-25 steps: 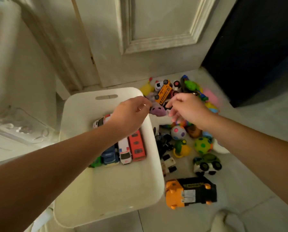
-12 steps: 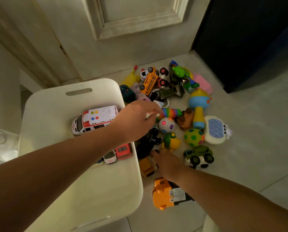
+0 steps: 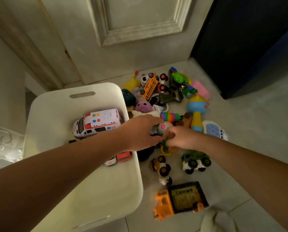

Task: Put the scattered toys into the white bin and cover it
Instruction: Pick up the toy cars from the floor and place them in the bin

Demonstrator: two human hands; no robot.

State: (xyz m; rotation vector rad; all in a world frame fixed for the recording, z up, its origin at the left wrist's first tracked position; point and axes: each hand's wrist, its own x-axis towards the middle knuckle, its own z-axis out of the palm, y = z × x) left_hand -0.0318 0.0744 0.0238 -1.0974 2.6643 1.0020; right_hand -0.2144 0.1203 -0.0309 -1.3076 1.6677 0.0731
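**Both grips over the toy pile, right of the bin**

My right grip (image 3: 181,138) is closed: the fingers curl round the green top of a green toy (image 3: 165,142), and its yellow ring shows just below my knuckles. My left grip (image 3: 139,133) reaches across the right rim of the bin (image 3: 56,114), fingers pointing at a spotted ball (image 3: 164,128) that sits between my two grips. Something dark shows under the left fingertips, but I cannot tell whether they hold it or only hang over it.

The bin stands on the floor (image 3: 248,156) to my left, open on top. Inside it an ambulance (image 3: 97,123) lies near the far right wall. A red bus (image 3: 124,156) and a white car (image 3: 110,162) peek out from under my left forearm.

The other toys lie on the floor right of the bin. An orange truck (image 3: 178,198) is nearest to me, with a green truck (image 3: 196,160) beyond it, just below my right wrist. A rainbow toy (image 3: 170,116) and a rattle (image 3: 196,111) lie past my grips. Farther back, near the door (image 3: 139,22), an orange bus (image 3: 150,85) sits tilted on the heap, with a purple plush (image 3: 143,107) close to the bin's rim.
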